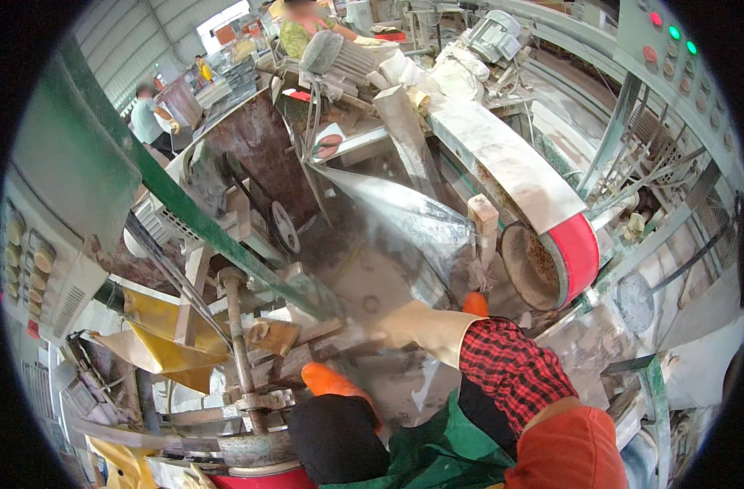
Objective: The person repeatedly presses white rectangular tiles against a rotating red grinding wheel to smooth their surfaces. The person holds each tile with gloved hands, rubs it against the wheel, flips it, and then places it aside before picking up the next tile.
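Note:
My right arm, in an orange-red sleeve with a red-and-black checked cuff (515,367), reaches forward from the lower right. A cream rubber glove covers my right hand (417,328), which hangs low over the dusty grey floor (372,281). Motion smears its fingers, so their pose and any hold cannot be made out. Past it, to the right, stands a belt machine with a red band (573,253) around its rounded end. A wooden post (484,220) rises beside that end. My left hand is out of view. Orange boots (335,380) show below me.
A green steel beam (201,220) slants across the left, near a control box with knobs (42,261). Another control panel (673,57) with lit buttons is at upper right. A metal shaft (240,342) stands at lower left. Another person (303,37) works at the back.

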Demonstrator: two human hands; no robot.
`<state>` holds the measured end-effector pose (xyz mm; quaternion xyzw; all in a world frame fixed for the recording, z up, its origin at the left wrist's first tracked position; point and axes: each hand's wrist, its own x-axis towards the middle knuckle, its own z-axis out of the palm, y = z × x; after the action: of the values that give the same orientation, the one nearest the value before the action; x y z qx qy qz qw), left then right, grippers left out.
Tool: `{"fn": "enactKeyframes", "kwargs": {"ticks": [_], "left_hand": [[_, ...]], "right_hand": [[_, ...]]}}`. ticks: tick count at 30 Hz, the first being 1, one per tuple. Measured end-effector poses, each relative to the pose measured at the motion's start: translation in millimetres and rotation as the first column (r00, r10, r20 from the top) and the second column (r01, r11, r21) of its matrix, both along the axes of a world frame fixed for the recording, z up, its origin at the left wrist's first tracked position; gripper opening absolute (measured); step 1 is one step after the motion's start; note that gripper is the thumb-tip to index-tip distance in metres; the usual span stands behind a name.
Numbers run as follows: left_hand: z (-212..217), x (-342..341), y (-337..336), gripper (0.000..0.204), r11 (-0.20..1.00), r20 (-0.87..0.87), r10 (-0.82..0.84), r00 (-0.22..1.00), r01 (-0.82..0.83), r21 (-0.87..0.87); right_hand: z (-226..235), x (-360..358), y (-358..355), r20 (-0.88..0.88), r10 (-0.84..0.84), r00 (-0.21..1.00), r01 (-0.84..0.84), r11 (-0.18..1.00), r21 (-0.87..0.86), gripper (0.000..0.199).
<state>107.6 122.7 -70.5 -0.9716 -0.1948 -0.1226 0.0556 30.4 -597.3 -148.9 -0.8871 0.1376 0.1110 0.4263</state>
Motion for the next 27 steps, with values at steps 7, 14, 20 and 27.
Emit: {"fn": "enactKeyframes", "kwargs": {"ticks": [7,14,20,27], "left_hand": [[-1.8,1.0,-0.3,0.065,1.0,0.003,-0.004,1.0,0.004,-0.005],[-0.3,-6.1,0.9,0.067,1.0,-0.007,0.007,1.0,-0.007,-0.009],[-2.9,-9.5,-11.2,0.069,1.0,-0.017,-0.001,1.0,0.001,-0.02],[-5.8,-22.2,-22.2,0.071,0.999,-0.021,0.009,1.0,-0.01,-0.044]], "right_hand": [[27.2,-5.4,-5.4,-0.003,0.304,0.953,-0.29,0.907,-0.306,0.017],[75.4,4.0,9.8,-0.281,0.312,0.908,-0.404,0.832,-0.381,0.032],[40.9,1.1,-3.6,-0.236,0.245,0.941,-0.306,0.91,-0.278,0.04],[44.8,-11.5,-2.7,0.02,0.242,0.97,-0.228,0.937,-0.265,0.019]]}}
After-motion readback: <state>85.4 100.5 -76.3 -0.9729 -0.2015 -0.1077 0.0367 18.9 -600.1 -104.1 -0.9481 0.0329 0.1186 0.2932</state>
